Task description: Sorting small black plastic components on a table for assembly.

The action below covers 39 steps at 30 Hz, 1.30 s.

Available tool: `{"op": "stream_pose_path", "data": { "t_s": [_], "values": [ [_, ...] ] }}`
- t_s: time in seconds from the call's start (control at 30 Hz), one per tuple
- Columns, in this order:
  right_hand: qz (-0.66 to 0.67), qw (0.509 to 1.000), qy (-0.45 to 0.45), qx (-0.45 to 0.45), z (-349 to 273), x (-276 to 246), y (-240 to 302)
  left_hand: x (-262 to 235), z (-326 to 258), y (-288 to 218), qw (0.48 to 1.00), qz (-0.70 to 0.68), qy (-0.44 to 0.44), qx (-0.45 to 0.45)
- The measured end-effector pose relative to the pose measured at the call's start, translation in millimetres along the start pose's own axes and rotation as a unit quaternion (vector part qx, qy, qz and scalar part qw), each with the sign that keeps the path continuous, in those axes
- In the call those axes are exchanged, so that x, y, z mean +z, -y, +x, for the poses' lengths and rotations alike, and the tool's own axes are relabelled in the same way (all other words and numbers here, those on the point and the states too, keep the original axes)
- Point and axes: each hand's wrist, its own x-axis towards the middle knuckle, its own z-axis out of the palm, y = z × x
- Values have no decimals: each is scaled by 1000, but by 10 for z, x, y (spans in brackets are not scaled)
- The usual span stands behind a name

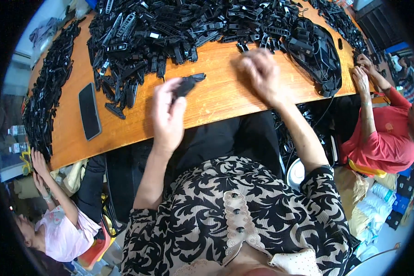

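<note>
My left hand is closed around a long, narrow black plastic part, whose far end points right, just above the wooden table. Fingers cover the part's near end, so its exact kind is hard to make out. To the right, my right hand hovers by the near edge of the heap with curled fingers. Motion smears its fingertips, and I cannot tell whether anything is in them. A big heap of similar black plastic parts spreads over the far side of the table.
A dark phone lies left of the heap. A black mesh bag with cables rests at the right. Rows of black parts line the left edge. Co-workers' hands show at left and more hands at right.
</note>
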Motion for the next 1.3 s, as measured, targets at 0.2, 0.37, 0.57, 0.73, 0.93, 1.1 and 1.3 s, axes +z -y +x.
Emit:
{"op": "stream_pose_path", "data": {
  "t_s": [0.2, 0.37, 0.57, 0.73, 0.93, 1.1, 1.3],
  "values": [
    [-204, 979, 2, 27, 252, 87, -1, -93, 338, -278, 965, 262, -13, -25],
    [8, 996, 85, -21, 57, 63, 193, -19, 363, -164, 886, 438, 17, 149],
    [-59, 981, 178, 51, -50, -127, 250, 51, 248, -213, 926, 350, 88, 116],
    [-21, 992, 101, 66, -98, -153, 325, 28, 283, -191, 946, 300, 102, 74],
    [17, 978, 205, -26, -60, -207, 569, 9, 242, -180, 958, 268, 103, 26],
    [29, 975, 205, -77, -47, -92, 632, 15, 256, -204, 952, 282, 113, 23],
    [20, 972, 216, -87, -30, -86, 610, 24, 265, -214, 962, 249, 111, 2]
  ]
}}
